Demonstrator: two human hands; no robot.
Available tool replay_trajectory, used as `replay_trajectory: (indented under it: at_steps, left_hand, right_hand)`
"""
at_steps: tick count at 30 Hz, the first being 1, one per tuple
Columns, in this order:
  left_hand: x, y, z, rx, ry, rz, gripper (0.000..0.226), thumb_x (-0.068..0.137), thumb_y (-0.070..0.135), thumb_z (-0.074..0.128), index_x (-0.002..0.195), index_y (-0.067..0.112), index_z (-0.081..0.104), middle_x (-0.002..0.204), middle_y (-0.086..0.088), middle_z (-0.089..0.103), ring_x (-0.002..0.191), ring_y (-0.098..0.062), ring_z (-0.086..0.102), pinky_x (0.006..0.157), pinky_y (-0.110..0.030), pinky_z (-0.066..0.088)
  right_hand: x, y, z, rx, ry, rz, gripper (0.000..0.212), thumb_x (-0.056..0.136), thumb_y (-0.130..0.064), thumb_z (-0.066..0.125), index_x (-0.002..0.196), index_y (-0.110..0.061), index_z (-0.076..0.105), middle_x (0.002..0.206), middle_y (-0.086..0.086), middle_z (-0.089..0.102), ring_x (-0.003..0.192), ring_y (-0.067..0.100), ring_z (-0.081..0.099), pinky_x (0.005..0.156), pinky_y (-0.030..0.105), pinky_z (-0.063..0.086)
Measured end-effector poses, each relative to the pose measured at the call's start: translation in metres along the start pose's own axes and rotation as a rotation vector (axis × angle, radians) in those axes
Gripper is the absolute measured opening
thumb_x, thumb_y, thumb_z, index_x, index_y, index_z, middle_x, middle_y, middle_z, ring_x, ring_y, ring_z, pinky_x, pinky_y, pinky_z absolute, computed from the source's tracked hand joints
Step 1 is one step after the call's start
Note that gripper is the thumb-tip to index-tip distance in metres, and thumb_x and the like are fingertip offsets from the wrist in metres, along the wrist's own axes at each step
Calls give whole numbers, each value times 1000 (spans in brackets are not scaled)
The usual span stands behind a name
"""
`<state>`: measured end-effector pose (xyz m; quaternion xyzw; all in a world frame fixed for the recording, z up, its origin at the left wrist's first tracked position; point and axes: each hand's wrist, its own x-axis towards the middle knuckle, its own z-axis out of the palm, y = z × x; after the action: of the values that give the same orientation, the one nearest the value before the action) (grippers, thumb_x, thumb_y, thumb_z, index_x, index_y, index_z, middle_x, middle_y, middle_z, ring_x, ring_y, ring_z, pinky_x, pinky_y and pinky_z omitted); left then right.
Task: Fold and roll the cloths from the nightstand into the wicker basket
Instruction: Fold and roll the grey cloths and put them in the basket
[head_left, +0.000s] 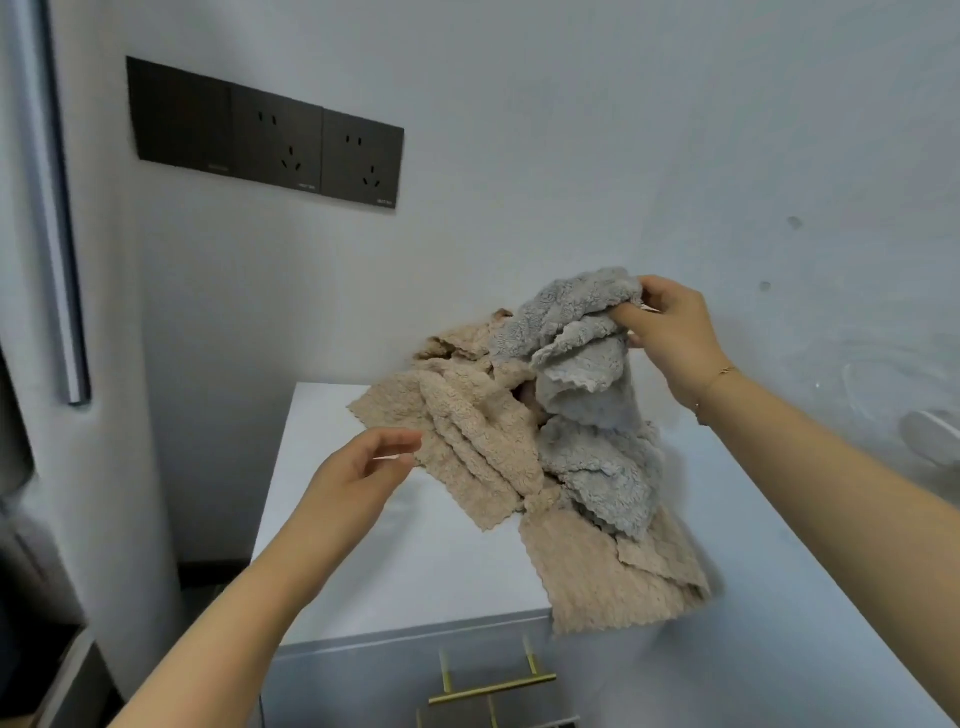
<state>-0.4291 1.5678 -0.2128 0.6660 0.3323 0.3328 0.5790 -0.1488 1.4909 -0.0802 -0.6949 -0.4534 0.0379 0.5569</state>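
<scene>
Right hand (670, 332) fingers pinch grey cloth (582, 364), lifted above nightstand (415, 561). Left hand (358, 467) fingers loosely spread, tips at beige cloth (467, 431) edge; contact unclear.

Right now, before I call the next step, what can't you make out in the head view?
- Wicker basket: not in frame.
- How many cloths: beige cloths and grey cloth are bunched and overlap.
- Right hand fingertips: buried in the grey cloth.
- Nightstand drawers: cut off by the bottom edge.
- Left hand: contact with the beige edge is unclear.
</scene>
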Motion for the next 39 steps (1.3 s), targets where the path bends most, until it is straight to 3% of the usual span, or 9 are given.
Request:
replay_trajectory:
  at_steps: [12, 15, 17, 20, 25, 28, 31, 36, 39]
  left_hand:
    - [-27, 0, -54, -29, 255, 32, 29, 95, 14, 56, 117, 33, 61, 117, 21, 63, 98, 9, 59, 95, -30, 48]
    - [-33, 0, -59, -27, 280, 59, 30, 94, 11, 56, 117, 29, 63, 115, 19, 64, 99, 8, 60, 95, -28, 48]
    - [-34, -1, -59, 24, 245, 66, 29, 94, 10, 56, 114, 28, 63, 113, 17, 65, 98, 7, 60, 90, -22, 48]
    - [-34, -9, -59, 222, 155, 115, 27, 93, 10, 57, 111, 29, 62, 114, 19, 63, 103, 5, 58, 89, -16, 45]
    - [-30, -25, -45, 679, -78, 352, 35, 90, 23, 65, 123, 31, 58, 126, 21, 53, 121, 2, 44, 105, -22, 35]
    - [-28, -37, -32, 907, -217, 372, 52, 88, 33, 67, 136, 36, 49, 145, 16, 37, 135, -3, 30, 113, -21, 24]
    - [-24, -52, -27, 1045, -214, 328, 61, 89, 40, 63, 144, 40, 37, 154, 14, 26, 141, -7, 23, 113, -23, 24]
    - [-16, -60, -37, 1063, -128, 270, 46, 92, 42, 59, 136, 39, 47, 134, 16, 49, 121, -9, 47, 96, -25, 42]
    - [-14, -59, -41, 1094, -36, 264, 25, 93, 34, 58, 118, 31, 58, 109, 12, 60, 100, -14, 56, 80, -32, 48]
  right_hand:
    - [-66, -36, 91, 179, -451, 211, 25, 88, -5, 66, 113, -7, 64, 109, 10, 68, 96, 22, 68, 76, 26, 58]
    - [-91, -12, 122, 182, -615, 340, 46, 88, -6, 67, 131, -11, 51, 118, 5, 60, 103, 17, 63, 78, 20, 55]
    - [-104, 0, 132, 126, -725, 371, 59, 90, -8, 64, 143, -12, 38, 135, 5, 51, 118, 15, 55, 92, 23, 51]
    - [-117, 12, 123, 47, -688, 284, 53, 93, -14, 62, 142, -17, 43, 141, -4, 49, 124, 9, 50, 98, 22, 45]
    - [-143, 34, 90, 85, -410, 109, 28, 91, -5, 61, 113, -22, 66, 111, -7, 68, 101, 3, 62, 87, 18, 51]
    - [-160, 65, 83, -137, -269, -9, 23, 89, -3, 63, 95, -24, 71, 91, -5, 67, 81, 9, 59, 71, 12, 45]
    - [-166, 77, 88, -329, -295, -127, 22, 87, -5, 62, 92, -25, 71, 86, -13, 63, 82, 3, 55, 70, 9, 39]
    - [-167, 77, 104, -408, -498, -257, 32, 91, -14, 59, 123, -19, 63, 120, -9, 59, 110, 7, 51, 91, 13, 34]
    - [-168, 81, 112, -489, -683, -296, 45, 96, -23, 53, 140, -21, 47, 146, -9, 41, 133, 8, 36, 102, 8, 18]
